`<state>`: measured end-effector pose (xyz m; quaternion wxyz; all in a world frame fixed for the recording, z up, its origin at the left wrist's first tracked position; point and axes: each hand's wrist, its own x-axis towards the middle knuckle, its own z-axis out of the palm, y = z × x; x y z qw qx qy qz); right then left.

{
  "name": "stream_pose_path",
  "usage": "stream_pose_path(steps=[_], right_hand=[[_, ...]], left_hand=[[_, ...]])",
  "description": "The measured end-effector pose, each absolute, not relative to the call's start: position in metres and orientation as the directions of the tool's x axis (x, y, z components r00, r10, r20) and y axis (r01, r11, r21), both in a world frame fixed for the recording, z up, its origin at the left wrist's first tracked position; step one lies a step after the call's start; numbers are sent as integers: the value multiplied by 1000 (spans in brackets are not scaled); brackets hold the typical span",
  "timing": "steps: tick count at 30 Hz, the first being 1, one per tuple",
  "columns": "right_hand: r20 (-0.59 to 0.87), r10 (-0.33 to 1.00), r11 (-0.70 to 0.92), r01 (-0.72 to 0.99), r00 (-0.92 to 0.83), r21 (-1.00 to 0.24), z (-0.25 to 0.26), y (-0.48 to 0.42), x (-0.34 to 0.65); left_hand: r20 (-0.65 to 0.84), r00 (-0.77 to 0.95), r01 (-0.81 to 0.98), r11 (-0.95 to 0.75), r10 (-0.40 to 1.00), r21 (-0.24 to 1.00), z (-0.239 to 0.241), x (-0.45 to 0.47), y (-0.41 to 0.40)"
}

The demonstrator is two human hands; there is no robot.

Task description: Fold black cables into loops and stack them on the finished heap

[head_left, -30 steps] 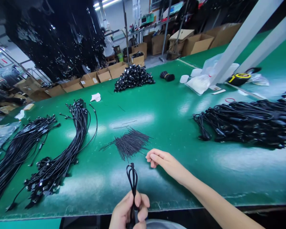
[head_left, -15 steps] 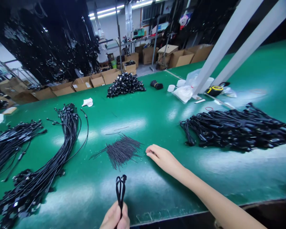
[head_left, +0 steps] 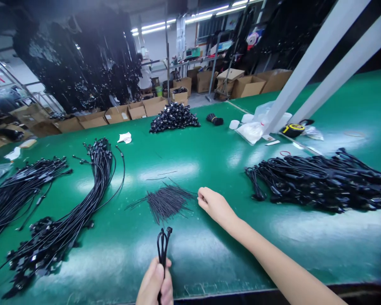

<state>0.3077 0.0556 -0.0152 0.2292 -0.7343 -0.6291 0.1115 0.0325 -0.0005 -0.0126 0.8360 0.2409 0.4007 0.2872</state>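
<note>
At the near edge, my left hand (head_left: 156, 283) is closed round a folded black cable (head_left: 163, 248), its loops and a small plug standing up above the fingers. My right hand (head_left: 213, 204) is at the right end of a pile of thin black twist ties (head_left: 168, 201). Its thumb and forefinger are pinched together at the tip of one tie that sticks out of the pile. Two stray twist ties (head_left: 161, 176) lie just behind the pile.
Long black cables lie in one bundle (head_left: 97, 182) and another (head_left: 28, 186) to the left. Folded cables (head_left: 317, 180) are heaped at right. Farther back are a connector heap (head_left: 174, 118), a banded black bundle (head_left: 214, 120), a tape measure (head_left: 292, 130) and white posts (head_left: 317, 59).
My right thumb and forefinger have closed at the end of a twist tie. My left hand still grips the folded cable. The view has shifted slightly, moving the scene right and down.
</note>
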Motion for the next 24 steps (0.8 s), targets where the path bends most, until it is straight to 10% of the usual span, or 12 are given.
stream_pose_path(steps=[9, 15, 24], right_hand=[[193, 926, -104, 709, 325, -698, -15, 4, 296], [-74, 997, -71, 316, 3, -946, -11, -40, 215], [373, 907, 405, 645, -195, -648, 12, -54, 198]], left_hand=[[-458, 564, -329, 696, 687, 639, -10, 38, -4], [-441, 573, -318, 684, 691, 657, -14, 44, -9], [-432, 527, -255, 622, 731, 741, -13, 37, -11]])
